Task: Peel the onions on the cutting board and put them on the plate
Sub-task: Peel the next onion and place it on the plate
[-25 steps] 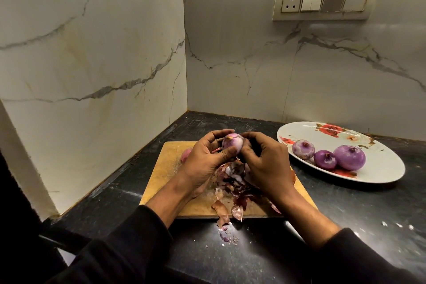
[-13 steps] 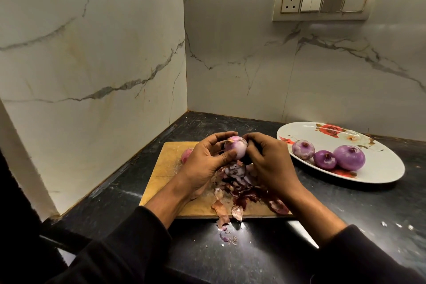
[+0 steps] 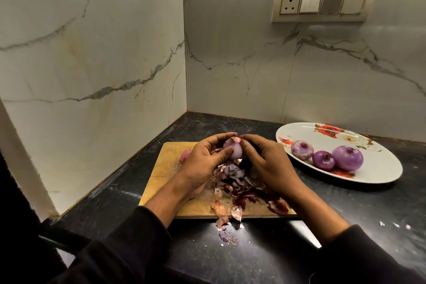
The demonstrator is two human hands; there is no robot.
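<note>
A pale purple onion (image 3: 234, 149) is held above the wooden cutting board (image 3: 166, 168). My left hand (image 3: 204, 163) grips it from the left, thumb across its front. My right hand (image 3: 267, 163) curls round its right side, fingertips at the top of the onion. Another onion (image 3: 185, 155), still pinkish, lies on the board behind my left hand, mostly hidden. A heap of peeled skins (image 3: 239, 184) covers the board's middle and front. Three peeled onions (image 3: 302, 150) (image 3: 323, 160) (image 3: 347, 158) lie on the white flowered plate (image 3: 378, 168) to the right.
The board sits in a corner of a black counter (image 3: 345, 214), with marble walls at left and back. Skin scraps (image 3: 227, 235) lie on the counter in front of the board. A switch panel (image 3: 322, 3) is on the back wall.
My right hand has shifted up from the onion's lower right to its top. The onion has turned slightly in my left hand. More skin lies on the board's right front.
</note>
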